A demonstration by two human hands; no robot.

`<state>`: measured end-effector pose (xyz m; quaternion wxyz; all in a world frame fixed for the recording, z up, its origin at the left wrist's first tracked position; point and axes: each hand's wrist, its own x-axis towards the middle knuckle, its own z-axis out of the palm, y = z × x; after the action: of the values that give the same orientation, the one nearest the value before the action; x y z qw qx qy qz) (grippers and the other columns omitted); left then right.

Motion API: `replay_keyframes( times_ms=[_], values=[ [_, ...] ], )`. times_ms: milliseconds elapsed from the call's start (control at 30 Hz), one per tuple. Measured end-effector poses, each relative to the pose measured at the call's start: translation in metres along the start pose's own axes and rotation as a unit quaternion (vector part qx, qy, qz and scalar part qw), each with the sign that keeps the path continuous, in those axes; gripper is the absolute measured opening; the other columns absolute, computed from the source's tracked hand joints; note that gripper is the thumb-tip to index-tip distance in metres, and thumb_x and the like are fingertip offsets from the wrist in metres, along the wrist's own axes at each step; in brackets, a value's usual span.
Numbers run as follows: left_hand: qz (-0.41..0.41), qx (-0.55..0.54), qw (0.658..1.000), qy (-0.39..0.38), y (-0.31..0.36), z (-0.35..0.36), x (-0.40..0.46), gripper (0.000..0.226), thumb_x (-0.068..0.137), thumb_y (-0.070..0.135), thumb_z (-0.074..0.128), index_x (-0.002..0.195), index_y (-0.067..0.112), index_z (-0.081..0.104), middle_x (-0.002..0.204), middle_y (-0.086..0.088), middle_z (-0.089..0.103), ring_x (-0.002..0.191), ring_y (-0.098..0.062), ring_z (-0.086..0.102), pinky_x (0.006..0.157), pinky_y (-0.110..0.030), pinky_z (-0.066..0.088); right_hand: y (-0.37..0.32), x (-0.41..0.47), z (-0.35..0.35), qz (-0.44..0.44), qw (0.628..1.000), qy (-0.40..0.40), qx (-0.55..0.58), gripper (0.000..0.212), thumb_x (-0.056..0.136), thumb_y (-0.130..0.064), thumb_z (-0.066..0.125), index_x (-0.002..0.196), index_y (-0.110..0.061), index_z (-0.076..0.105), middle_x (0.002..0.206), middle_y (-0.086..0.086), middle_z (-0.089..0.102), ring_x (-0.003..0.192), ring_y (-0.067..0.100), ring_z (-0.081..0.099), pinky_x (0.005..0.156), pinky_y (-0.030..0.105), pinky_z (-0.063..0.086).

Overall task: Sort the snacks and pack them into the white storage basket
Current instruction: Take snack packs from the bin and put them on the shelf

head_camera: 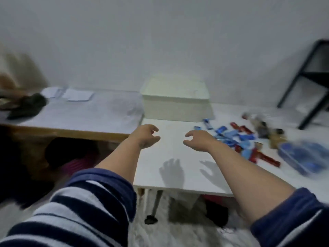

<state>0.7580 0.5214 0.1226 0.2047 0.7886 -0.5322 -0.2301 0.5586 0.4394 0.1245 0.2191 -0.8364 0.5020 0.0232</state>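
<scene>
White storage basket (175, 98) at twelve o'clock beyond left hand (146, 136) and right hand (199, 141), both loosely curled, holding nothing, above white table (167, 177); blue and red snacks (236, 139) scattered at three o'clock.

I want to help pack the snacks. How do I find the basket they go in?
Look at the white table against the wall. At its far edge, beyond both hands, stands the basket. It is the only big, plain white box there; the snacks to its right are small blue and red packets.
</scene>
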Motion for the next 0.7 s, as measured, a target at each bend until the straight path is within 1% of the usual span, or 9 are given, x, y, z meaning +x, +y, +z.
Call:
replay_keyframes(
  times_ms=[100, 167, 267, 333, 400, 433, 500, 567, 700],
  values=[
    [0.066, 0.013, 0.997, -0.025, 0.08, 0.041, 0.019, 0.04, 0.086, 0.034, 0.061, 0.125, 0.026, 0.057, 0.13, 0.002, 0.057, 0.116, -0.017, 0.054, 0.1, -0.033, 0.044, 0.078, -0.029, -0.032, 0.064, 0.997, 0.04, 0.005, 0.043, 0.092, -0.04, 0.047, 0.13, -0.019, 0.054, 0.139, 0.005, 0.053, 0.125, 0.026, 0.05, 0.102, 0.035, 0.042],
    [0.114, 0.024, 0.992, -0.044, 0.135, 0.071, 0.029, 0.04, 0.086, 0.032, 0.061, 0.124, 0.024, 0.058, 0.129, 0.0, 0.058, 0.117, -0.018, 0.054, 0.099, -0.031, 0.043, 0.131, -0.05, -0.051, 0.103, 0.992, 0.062, 0.023, 0.043, 0.092, -0.039, 0.049, 0.129, -0.017, 0.055, 0.138, 0.008, 0.054, 0.123, 0.027, 0.052, 0.101, 0.033, 0.042],
    [0.174, 0.032, 0.982, -0.071, 0.215, 0.12, 0.038, 0.041, 0.086, 0.032, 0.063, 0.125, 0.02, 0.059, 0.128, -0.003, 0.059, 0.117, -0.02, 0.055, 0.097, -0.029, 0.043, 0.211, -0.087, -0.076, 0.162, 0.981, 0.092, 0.05, 0.048, 0.089, -0.042, 0.052, 0.133, -0.021, 0.052, 0.142, 0.005, 0.05, 0.127, 0.024, 0.049, 0.104, 0.03, 0.039],
    [0.205, 0.04, 0.974, -0.09, 0.268, 0.155, 0.042, 0.042, 0.087, 0.034, 0.062, 0.126, 0.018, 0.058, 0.129, -0.004, 0.059, 0.117, -0.021, 0.055, 0.096, -0.028, 0.041, 0.266, -0.108, -0.093, 0.191, 0.973, 0.112, 0.071, 0.045, 0.088, -0.041, 0.053, 0.129, -0.023, 0.056, 0.139, 0.003, 0.052, 0.125, 0.024, 0.051, 0.104, 0.032, 0.041],
    [0.227, 0.034, 0.968, -0.102, 0.319, 0.188, 0.045, 0.038, 0.087, 0.031, 0.062, 0.123, 0.018, 0.06, 0.127, -0.005, 0.061, 0.116, -0.021, 0.056, 0.096, -0.028, 0.041, 0.318, -0.127, -0.112, 0.213, 0.968, 0.111, 0.071, 0.038, 0.089, -0.035, 0.051, 0.126, -0.026, 0.057, 0.136, 0.002, 0.055, 0.121, 0.024, 0.053, 0.099, 0.031, 0.045],
    [0.235, 0.023, 0.966, -0.105, 0.344, 0.204, 0.047, 0.035, 0.086, 0.028, 0.062, 0.12, 0.019, 0.062, 0.124, -0.005, 0.063, 0.114, -0.021, 0.057, 0.095, -0.027, 0.042, 0.343, -0.137, -0.121, 0.223, 0.966, 0.109, 0.064, 0.037, 0.091, -0.034, 0.05, 0.127, -0.027, 0.056, 0.137, 0.002, 0.053, 0.124, 0.024, 0.051, 0.097, 0.03, 0.043],
    [0.255, 0.0, 0.961, -0.106, 0.395, 0.231, 0.051, 0.031, 0.085, 0.024, 0.062, 0.116, 0.019, 0.064, 0.12, -0.004, 0.064, 0.111, -0.021, 0.059, 0.091, -0.024, 0.043, 0.39, -0.154, -0.142, 0.243, 0.96, 0.125, 0.055, 0.042, 0.092, -0.037, 0.05, 0.132, -0.024, 0.052, 0.144, 0.001, 0.046, 0.131, 0.022, 0.044, 0.104, 0.031, 0.039],
    [0.271, -0.018, 0.956, -0.109, 0.443, 0.251, 0.054, 0.036, 0.085, 0.027, 0.063, 0.12, 0.02, 0.061, 0.124, -0.002, 0.06, 0.109, -0.02, 0.059, 0.09, -0.025, 0.043, 0.432, -0.168, -0.164, 0.256, 0.955, 0.145, 0.047, 0.046, 0.092, -0.041, 0.051, 0.134, -0.023, 0.051, 0.147, 0.0, 0.042, 0.133, 0.02, 0.041, 0.109, 0.033, 0.036],
    [0.302, -0.019, 0.947, -0.104, 0.524, 0.276, 0.072, 0.039, 0.086, 0.03, 0.063, 0.124, 0.023, 0.059, 0.129, -0.001, 0.057, 0.109, -0.02, 0.059, 0.094, -0.027, 0.043, 0.496, -0.178, -0.206, 0.27, 0.947, 0.166, 0.044, 0.044, 0.092, -0.044, 0.05, 0.132, -0.026, 0.051, 0.143, 0.0, 0.047, 0.13, 0.018, 0.044, 0.107, 0.035, 0.038]
  ],
)
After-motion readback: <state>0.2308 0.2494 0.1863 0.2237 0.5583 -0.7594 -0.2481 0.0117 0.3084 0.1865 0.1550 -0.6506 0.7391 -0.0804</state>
